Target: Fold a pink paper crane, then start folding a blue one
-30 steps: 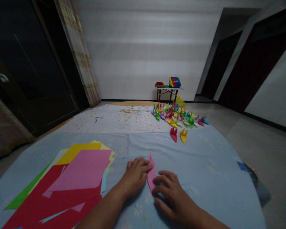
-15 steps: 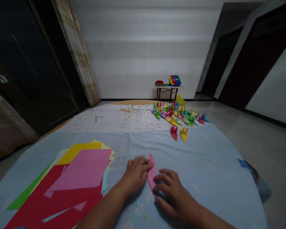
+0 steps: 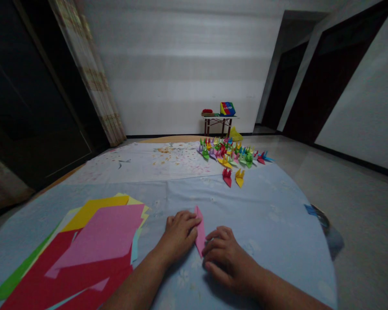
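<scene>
The pink folded strip [image 3: 200, 236] lies on the pale blue tablecloth [image 3: 261, 206] in front of me, between my hands. It is long and narrow, pointed at both ends; its long axis runs away from me, the far tip leaning slightly to my left and the near tip slightly to my right.

My left hand [image 3: 179, 236] comes in from the lower left, palm down, its fingers loosely spread and bent, reaching over the strip's left edge onto its far half; they rest on the paper without closing round it. My right hand [image 3: 224, 254] comes from the lower right, half open, fingers curled and a little apart, with nothing gripped. Its fingertips are at the strip's near right edge, though in this dim light I can't tell whether they touch it.

To my left is a stack of coloured paper [image 3: 105, 230], a pink sheet over red and yellow. Farther off, to the right, a red crane [image 3: 226, 178] and a yellow crane [image 3: 239, 178] sit before a crowd of folded cranes [image 3: 234, 153]. The colourful package [image 3: 227, 109] by the wall bears white lettering too small to read.
</scene>
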`<state>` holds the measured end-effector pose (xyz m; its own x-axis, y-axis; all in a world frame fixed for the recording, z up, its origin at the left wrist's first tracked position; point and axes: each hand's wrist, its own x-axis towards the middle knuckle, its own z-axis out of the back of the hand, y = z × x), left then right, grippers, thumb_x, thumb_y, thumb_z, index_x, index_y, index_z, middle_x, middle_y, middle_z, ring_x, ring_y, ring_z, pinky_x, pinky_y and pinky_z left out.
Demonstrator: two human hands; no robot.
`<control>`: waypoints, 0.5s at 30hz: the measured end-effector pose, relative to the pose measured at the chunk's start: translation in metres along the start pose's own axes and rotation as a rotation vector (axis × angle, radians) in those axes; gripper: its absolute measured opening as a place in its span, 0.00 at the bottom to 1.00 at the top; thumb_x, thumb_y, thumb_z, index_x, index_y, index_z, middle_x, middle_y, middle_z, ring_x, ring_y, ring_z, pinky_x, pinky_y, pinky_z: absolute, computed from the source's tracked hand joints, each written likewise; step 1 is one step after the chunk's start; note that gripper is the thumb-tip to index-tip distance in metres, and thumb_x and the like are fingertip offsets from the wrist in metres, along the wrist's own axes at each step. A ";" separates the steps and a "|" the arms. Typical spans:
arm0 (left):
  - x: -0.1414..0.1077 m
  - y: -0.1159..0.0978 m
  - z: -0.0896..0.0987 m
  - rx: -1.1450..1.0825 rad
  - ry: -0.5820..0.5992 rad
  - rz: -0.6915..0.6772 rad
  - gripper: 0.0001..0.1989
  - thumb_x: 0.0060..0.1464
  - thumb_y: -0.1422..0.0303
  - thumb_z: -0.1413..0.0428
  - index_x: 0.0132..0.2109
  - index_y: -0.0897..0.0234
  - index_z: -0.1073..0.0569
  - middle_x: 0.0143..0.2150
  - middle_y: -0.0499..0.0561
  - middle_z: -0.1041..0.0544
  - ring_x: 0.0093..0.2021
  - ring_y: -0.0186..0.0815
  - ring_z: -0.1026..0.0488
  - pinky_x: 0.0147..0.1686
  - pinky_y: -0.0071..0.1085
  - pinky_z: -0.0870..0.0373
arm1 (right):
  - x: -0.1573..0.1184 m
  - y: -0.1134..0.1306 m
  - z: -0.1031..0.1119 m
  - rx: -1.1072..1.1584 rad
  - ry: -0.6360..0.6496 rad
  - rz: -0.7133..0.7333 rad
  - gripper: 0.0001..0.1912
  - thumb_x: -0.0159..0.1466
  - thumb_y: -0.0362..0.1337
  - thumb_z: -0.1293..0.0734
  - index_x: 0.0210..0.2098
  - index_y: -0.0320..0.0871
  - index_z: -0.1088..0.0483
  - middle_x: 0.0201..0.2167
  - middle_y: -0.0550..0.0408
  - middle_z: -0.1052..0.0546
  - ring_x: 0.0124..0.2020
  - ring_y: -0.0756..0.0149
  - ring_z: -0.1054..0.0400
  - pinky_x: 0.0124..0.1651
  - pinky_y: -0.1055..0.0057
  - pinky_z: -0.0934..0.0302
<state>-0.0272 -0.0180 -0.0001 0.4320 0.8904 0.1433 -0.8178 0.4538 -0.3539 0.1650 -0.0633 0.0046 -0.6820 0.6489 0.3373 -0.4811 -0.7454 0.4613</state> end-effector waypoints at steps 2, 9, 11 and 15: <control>-0.001 -0.007 -0.002 0.072 -0.016 0.001 0.18 0.57 0.66 0.56 0.53 0.54 0.34 0.54 0.50 0.32 0.56 0.41 0.42 0.51 0.43 0.47 | 0.000 -0.003 0.002 -0.007 -0.053 -0.004 0.07 0.60 0.34 0.40 0.35 0.46 0.30 0.31 0.56 0.25 0.46 0.62 0.38 0.54 0.58 0.54; -0.012 -0.021 -0.018 0.256 0.033 0.023 0.21 0.59 0.62 0.62 0.58 0.59 0.39 0.62 0.53 0.42 0.62 0.45 0.51 0.55 0.53 0.54 | 0.032 -0.031 0.005 -0.075 -0.007 -0.226 0.22 0.66 0.44 0.51 0.57 0.48 0.42 0.58 0.54 0.39 0.62 0.56 0.59 0.59 0.51 0.60; -0.014 -0.021 -0.022 0.259 0.052 0.036 0.23 0.59 0.61 0.62 0.59 0.59 0.41 0.64 0.53 0.46 0.63 0.44 0.53 0.56 0.53 0.56 | 0.041 -0.036 0.002 -0.085 0.121 -0.277 0.25 0.66 0.47 0.53 0.59 0.48 0.47 0.60 0.55 0.43 0.63 0.54 0.62 0.59 0.48 0.62; -0.019 -0.026 -0.024 0.257 0.103 0.072 0.25 0.59 0.61 0.63 0.60 0.64 0.43 0.64 0.56 0.49 0.64 0.44 0.56 0.58 0.53 0.59 | 0.048 -0.041 -0.004 -0.135 0.208 -0.322 0.26 0.66 0.49 0.55 0.60 0.49 0.48 0.60 0.56 0.44 0.63 0.53 0.63 0.59 0.45 0.68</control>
<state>-0.0054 -0.0475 -0.0154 0.3949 0.9183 0.0267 -0.9118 0.3953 -0.1116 0.1499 -0.0023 -0.0008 -0.5749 0.8181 0.0130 -0.7469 -0.5312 0.3999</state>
